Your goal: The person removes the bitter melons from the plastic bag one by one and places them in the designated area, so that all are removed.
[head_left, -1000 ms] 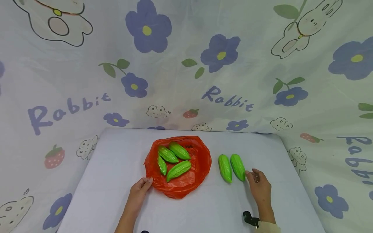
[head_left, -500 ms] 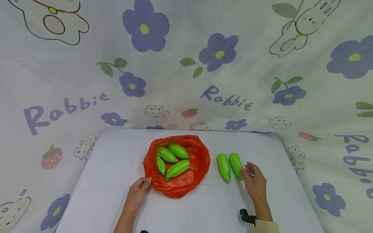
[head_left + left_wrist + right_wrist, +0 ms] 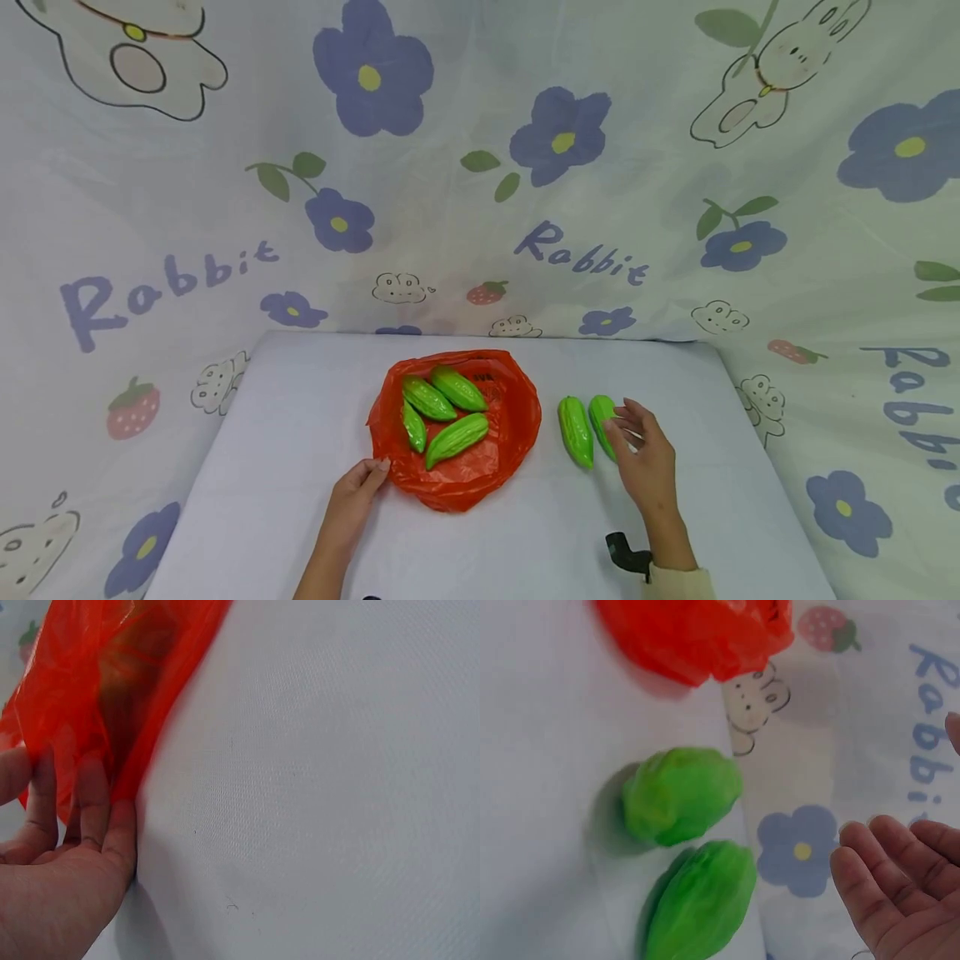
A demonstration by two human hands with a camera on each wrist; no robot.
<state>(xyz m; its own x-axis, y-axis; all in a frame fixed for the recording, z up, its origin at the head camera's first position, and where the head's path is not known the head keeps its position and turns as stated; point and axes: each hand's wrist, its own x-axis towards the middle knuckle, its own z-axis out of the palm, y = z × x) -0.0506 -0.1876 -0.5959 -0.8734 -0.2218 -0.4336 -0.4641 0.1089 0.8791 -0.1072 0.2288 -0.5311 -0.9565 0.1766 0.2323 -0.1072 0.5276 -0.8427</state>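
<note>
A red plastic bag [image 3: 517, 425] lies with its mouth wide on the table, several green bitter melons [image 3: 457, 439] inside. My left hand [image 3: 354, 492] pinches the bag's near-left rim; the left wrist view shows its fingers behind the thin red plastic [image 3: 67, 690]. Right of the bag two more bitter melons lie side by side, the left one [image 3: 576, 432] fully visible. The right one [image 3: 602, 417] is partly covered by my right hand [image 3: 647, 458], which hovers over it with relaxed fingers and holds nothing. In the right wrist view that hand [image 3: 907, 892] appears apart from both melons.
A white cloth covers the table [image 3: 300, 400]. Behind it and at the sides hangs a curtain [image 3: 450, 192] printed with flowers and rabbits. A black wrist mount [image 3: 627, 554] sits at my right wrist.
My right hand has moved left and farther from me, from beside the right bitter melon to over it. The left hand stays at the bag's rim; the melons have not moved.
</note>
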